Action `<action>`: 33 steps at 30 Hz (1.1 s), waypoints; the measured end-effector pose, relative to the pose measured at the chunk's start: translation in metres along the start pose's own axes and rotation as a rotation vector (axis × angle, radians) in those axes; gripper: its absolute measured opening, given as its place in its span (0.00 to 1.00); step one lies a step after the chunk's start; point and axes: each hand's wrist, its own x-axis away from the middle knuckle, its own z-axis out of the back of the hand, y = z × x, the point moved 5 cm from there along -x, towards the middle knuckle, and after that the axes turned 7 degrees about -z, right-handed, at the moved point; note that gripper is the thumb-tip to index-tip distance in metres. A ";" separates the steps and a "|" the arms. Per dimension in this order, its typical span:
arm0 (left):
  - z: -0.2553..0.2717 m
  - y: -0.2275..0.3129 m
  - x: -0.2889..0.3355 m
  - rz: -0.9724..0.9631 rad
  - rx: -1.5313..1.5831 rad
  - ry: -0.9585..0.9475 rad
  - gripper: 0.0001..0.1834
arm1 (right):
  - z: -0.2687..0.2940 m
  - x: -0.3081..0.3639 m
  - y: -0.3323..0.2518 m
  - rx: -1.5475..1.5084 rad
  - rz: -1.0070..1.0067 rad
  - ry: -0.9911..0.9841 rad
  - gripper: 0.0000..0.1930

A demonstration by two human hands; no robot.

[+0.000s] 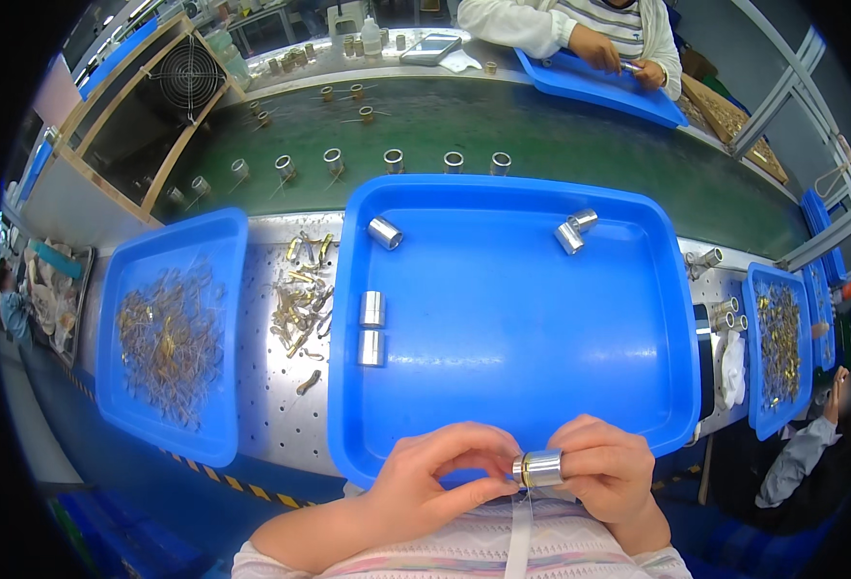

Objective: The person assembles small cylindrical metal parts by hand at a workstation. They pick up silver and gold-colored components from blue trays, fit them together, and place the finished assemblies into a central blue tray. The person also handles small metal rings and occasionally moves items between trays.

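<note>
Over the near edge of the large blue tray (503, 183), a shiny metal cylinder (545, 468) lies sideways between my hands. My right hand (607, 471) grips its right end with the fingers wrapped round it. The fingers of my left hand (440, 473) pinch the narrower ring at its left end. A gold-coloured band shows around the cylinder near that ring, and a thin wire hangs below it. Inside the tray, several similar cylinders rest: a stacked-looking pair (372, 309) at the left, a tilted one (385, 233) at the far left, and a touching pair (569, 237) at the far right.
At left, a blue tray (233, 376) holds thin wired parts; loose small parts (300, 304) lie beside it. Beyond, cylinders with wires stand on a green belt (425, 116). A co-worker's hands (594, 48) work over another tray (594, 89). At right, a tray (782, 347) holds gold-coloured pieces.
</note>
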 end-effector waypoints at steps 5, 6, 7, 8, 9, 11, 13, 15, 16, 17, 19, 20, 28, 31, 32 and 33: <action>-0.005 0.023 -0.005 -0.454 -0.518 0.051 0.16 | -0.002 -0.001 0.000 -0.019 -0.079 -0.015 0.10; -0.006 0.025 -0.006 -0.473 -0.504 0.058 0.15 | -0.002 0.000 0.000 -0.037 -0.087 -0.022 0.10; -0.006 0.025 -0.006 -0.492 -0.489 0.065 0.14 | -0.002 0.001 0.001 -0.056 -0.096 -0.030 0.09; -0.006 0.026 -0.006 -0.511 -0.475 0.072 0.13 | -0.002 0.003 0.001 -0.074 -0.105 -0.038 0.09; -0.006 0.026 -0.007 -0.517 -0.468 0.064 0.13 | -0.003 0.003 0.001 -0.095 -0.108 -0.054 0.08; -0.005 0.027 -0.007 -0.531 -0.454 0.050 0.12 | -0.005 0.004 0.001 -0.139 -0.113 -0.087 0.08; -0.005 0.029 -0.007 -0.540 -0.484 0.029 0.11 | -0.006 0.005 0.001 -0.155 -0.121 -0.111 0.08; -0.006 0.029 -0.006 -0.546 -0.501 0.013 0.11 | -0.006 0.005 0.001 -0.164 -0.125 -0.132 0.08; -0.006 0.029 -0.006 -0.547 -0.503 0.007 0.10 | -0.006 0.005 0.001 -0.164 -0.126 -0.140 0.08; -0.007 0.030 -0.006 -0.548 -0.504 0.001 0.10 | -0.006 0.005 0.000 -0.164 -0.126 -0.148 0.08; -0.008 0.031 -0.006 -0.565 -0.522 -0.034 0.09 | -0.005 0.004 -0.002 -0.170 -0.132 -0.165 0.08; -0.008 0.031 -0.006 -0.573 -0.530 -0.052 0.08 | -0.006 0.003 -0.002 -0.173 -0.136 -0.174 0.08; -0.010 0.025 0.000 -0.644 -0.502 -0.189 0.12 | -0.008 0.003 -0.001 -0.219 -0.146 -0.233 0.09; -0.010 0.025 0.000 -0.653 -0.506 -0.207 0.11 | -0.006 0.002 -0.002 -0.186 -0.124 -0.241 0.10; -0.010 0.026 0.000 -0.653 -0.507 -0.208 0.11 | -0.005 0.002 -0.002 -0.171 -0.112 -0.241 0.10; -0.009 0.027 -0.001 -0.648 -0.521 -0.173 0.10 | -0.002 0.002 -0.002 -0.118 -0.093 -0.219 0.10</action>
